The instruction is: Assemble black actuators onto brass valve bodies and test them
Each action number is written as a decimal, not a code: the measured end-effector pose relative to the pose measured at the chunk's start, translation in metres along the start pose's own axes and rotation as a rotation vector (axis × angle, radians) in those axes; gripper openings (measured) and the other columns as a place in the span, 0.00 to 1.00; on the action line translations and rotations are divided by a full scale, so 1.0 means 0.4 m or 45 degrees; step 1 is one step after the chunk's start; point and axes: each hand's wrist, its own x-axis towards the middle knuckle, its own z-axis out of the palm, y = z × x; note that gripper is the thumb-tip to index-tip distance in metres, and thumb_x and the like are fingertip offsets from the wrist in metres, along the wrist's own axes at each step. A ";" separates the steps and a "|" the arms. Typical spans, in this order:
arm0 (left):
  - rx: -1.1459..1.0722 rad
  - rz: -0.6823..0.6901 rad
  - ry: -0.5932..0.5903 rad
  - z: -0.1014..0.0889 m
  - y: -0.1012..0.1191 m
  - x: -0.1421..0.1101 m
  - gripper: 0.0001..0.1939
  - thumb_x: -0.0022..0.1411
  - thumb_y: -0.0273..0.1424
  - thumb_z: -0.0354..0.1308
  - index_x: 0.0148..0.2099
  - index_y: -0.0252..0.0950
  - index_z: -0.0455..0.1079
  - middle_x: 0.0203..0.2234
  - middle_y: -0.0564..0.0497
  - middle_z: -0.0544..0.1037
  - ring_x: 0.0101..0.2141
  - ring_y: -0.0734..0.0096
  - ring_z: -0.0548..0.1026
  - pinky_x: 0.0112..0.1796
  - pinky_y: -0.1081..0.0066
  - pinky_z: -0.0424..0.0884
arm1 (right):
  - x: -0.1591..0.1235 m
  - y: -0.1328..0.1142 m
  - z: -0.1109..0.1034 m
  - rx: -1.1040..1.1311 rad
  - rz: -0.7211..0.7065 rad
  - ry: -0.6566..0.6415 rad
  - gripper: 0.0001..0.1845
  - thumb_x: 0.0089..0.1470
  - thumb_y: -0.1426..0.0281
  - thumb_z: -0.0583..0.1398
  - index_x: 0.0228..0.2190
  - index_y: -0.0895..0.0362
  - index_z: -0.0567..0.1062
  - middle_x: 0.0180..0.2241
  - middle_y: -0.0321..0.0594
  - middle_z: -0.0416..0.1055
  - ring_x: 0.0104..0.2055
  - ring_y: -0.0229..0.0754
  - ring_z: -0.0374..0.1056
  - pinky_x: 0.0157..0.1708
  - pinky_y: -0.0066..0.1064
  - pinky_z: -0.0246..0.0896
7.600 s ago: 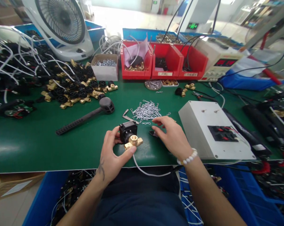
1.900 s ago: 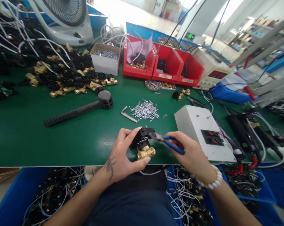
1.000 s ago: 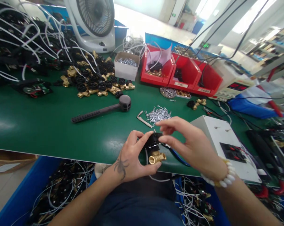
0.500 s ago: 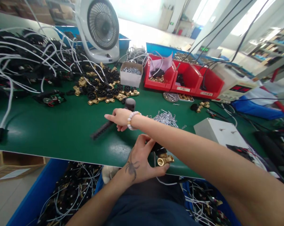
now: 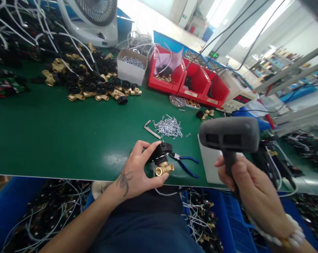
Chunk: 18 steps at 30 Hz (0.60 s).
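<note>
My left hand (image 5: 140,168) holds a small valve (image 5: 162,162), black body on top and brass fitting below, upright on the green table (image 5: 56,137) near its front edge. My right hand (image 5: 245,182) grips the handle of a dark rubber mallet (image 5: 229,135), raised in the air to the right of the valve, head up. Blue-handled pliers (image 5: 186,164) lie on the table just right of the valve. A pile of small metal clips (image 5: 168,125) lies behind the valve.
A heap of brass and black valve parts (image 5: 90,88) sits at the back left. Red bins (image 5: 190,82), a small cardboard box (image 5: 131,66), a white fan (image 5: 93,21) and a white box (image 5: 209,161) stand around. Blue crates with wires (image 5: 43,218) sit below the table edge.
My right hand reached across to the mallet on the table, picked it up and brought it to the right, raised. The pliers now lie on the table. My left hand kept the valve.
</note>
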 end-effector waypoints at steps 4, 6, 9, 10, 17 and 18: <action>-0.017 -0.034 -0.054 -0.004 0.001 -0.001 0.36 0.54 0.36 0.65 0.64 0.38 0.62 0.45 0.48 0.65 0.44 0.65 0.70 0.48 0.61 0.75 | -0.042 0.051 0.023 0.139 0.076 0.023 0.25 0.68 0.50 0.46 0.33 0.55 0.68 0.18 0.31 0.55 0.18 0.32 0.51 0.16 0.24 0.46; -0.011 -0.052 -0.080 -0.008 0.003 -0.001 0.36 0.54 0.36 0.65 0.64 0.38 0.62 0.45 0.48 0.65 0.45 0.65 0.70 0.48 0.61 0.75 | -0.031 0.051 0.033 -0.018 0.084 -0.077 0.26 0.66 0.48 0.49 0.29 0.56 0.68 0.18 0.32 0.56 0.18 0.32 0.52 0.17 0.24 0.47; -0.006 -0.056 -0.056 -0.009 0.002 -0.002 0.36 0.54 0.36 0.65 0.64 0.40 0.61 0.45 0.48 0.65 0.45 0.65 0.70 0.46 0.62 0.76 | -0.009 0.035 0.025 -0.298 0.019 -0.216 0.27 0.63 0.48 0.55 0.24 0.57 0.68 0.18 0.34 0.61 0.19 0.33 0.56 0.19 0.26 0.47; -0.005 -0.051 -0.045 -0.008 0.001 -0.003 0.36 0.55 0.36 0.65 0.65 0.41 0.61 0.45 0.48 0.65 0.45 0.65 0.70 0.46 0.62 0.76 | -0.006 0.030 0.018 -0.301 -0.007 -0.184 0.27 0.63 0.49 0.55 0.24 0.57 0.68 0.18 0.35 0.61 0.19 0.33 0.56 0.18 0.26 0.47; 0.029 0.011 -0.031 -0.002 0.002 -0.001 0.37 0.53 0.37 0.65 0.64 0.40 0.62 0.44 0.48 0.65 0.44 0.65 0.69 0.48 0.61 0.76 | -0.011 0.022 0.009 0.129 0.013 0.092 0.27 0.67 0.48 0.47 0.27 0.55 0.67 0.17 0.32 0.54 0.17 0.32 0.48 0.15 0.26 0.41; 0.025 -0.001 -0.044 -0.004 0.003 -0.001 0.36 0.53 0.37 0.65 0.64 0.40 0.62 0.44 0.48 0.65 0.44 0.65 0.69 0.48 0.61 0.76 | -0.006 0.025 0.014 0.111 0.058 -0.068 0.29 0.66 0.47 0.48 0.24 0.56 0.66 0.17 0.32 0.54 0.17 0.31 0.48 0.15 0.26 0.42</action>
